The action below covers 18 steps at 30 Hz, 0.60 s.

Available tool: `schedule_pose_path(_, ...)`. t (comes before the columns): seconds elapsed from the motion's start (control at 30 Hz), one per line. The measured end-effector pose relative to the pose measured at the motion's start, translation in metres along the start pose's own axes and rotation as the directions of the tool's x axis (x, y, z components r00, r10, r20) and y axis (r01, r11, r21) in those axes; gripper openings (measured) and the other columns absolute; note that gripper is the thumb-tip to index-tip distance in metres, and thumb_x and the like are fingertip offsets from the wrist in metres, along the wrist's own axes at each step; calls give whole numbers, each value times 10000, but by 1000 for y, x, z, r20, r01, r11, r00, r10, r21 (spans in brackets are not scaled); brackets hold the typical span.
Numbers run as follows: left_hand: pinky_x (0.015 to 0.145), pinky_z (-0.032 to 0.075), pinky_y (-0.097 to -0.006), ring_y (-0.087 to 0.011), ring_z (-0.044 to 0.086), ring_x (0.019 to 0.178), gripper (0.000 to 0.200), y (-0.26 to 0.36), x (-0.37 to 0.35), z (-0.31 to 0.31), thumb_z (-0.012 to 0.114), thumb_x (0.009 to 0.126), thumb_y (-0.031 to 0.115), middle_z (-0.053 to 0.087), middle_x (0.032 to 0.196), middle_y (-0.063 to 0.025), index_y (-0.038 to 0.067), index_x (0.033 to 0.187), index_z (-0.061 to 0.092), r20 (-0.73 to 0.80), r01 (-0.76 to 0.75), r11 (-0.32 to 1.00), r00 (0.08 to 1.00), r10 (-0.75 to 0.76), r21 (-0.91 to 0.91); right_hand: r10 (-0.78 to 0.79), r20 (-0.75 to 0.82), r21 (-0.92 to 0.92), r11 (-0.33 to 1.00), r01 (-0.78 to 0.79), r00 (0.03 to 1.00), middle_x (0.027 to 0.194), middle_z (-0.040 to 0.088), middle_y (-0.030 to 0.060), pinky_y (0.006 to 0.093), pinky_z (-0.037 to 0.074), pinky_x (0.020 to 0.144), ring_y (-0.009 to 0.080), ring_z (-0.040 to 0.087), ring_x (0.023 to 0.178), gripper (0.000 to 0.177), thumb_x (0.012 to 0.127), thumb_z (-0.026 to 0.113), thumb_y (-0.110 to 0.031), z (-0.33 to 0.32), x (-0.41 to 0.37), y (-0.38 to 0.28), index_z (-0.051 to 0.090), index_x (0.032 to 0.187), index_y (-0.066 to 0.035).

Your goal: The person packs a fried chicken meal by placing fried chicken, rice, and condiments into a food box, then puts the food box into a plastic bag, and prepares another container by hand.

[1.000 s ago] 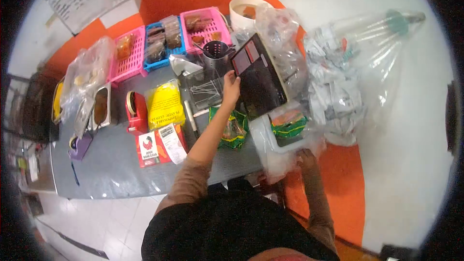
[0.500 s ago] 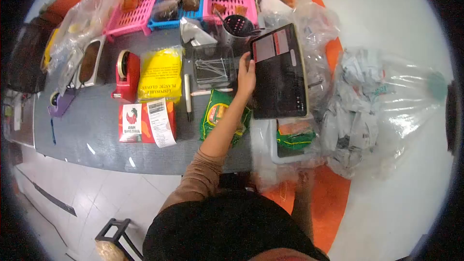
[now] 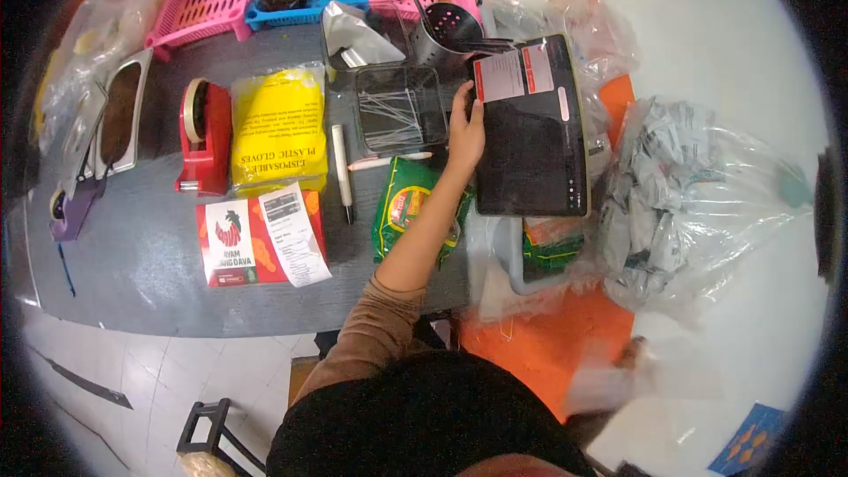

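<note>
My left hand reaches across the table and grips the left edge of a dark tablet, with the thumb at its rim. White and red panels are lit on the tablet's screen. Under my left forearm lies a green packet. My right hand is low at the right, smeared by motion beside a pale, blurred sheet-like thing; its fingers cannot be made out. A red and white box with a printed receipt on it stands left of the forearm.
Around the left hand are a clear box of thin sachets, a utensil holder, a marker and a pen. Further left are a yellow glove pack and a red tape dispenser. Plastic bags fill the right side.
The view has shifted, bringing the table nearer. My left hand stays at the tablet's edge. My right hand has moved outward to the right, with the pale blurred thing now beside it.
</note>
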<state>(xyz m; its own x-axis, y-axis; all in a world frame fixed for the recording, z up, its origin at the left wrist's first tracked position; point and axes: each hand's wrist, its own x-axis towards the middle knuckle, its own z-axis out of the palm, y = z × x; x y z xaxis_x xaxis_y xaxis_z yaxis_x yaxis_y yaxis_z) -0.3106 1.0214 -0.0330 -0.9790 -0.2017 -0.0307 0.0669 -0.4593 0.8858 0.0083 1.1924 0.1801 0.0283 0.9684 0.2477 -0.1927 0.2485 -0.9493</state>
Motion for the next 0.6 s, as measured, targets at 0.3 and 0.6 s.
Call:
schedule_pose_path(0.3, 946, 220, -304, -222, 327, 1137, 361, 4, -2, -5, 414, 833, 142, 378, 1208, -116, 36, 1175, 360, 62, -56, 998, 997, 53, 37, 228, 155, -42, 974, -224, 961, 822, 488, 48, 243, 410, 579, 122, 461, 684, 304, 822, 381, -288, -19, -63, 2, 460, 1008, -61)
schedule_pose_path(0.6, 934, 241, -293, -221, 352, 1120, 357, 14, -1, -6, 413, 830, 131, 401, 1186, -125, 17, 1165, 367, 95, -54, 997, 994, 48, 54, 443, 292, -73, 894, -442, 848, 832, 497, 36, 233, 414, 588, 101, 462, 699, 327, 825, 399, -308, -47, -120, 0, 458, 1034, -64)
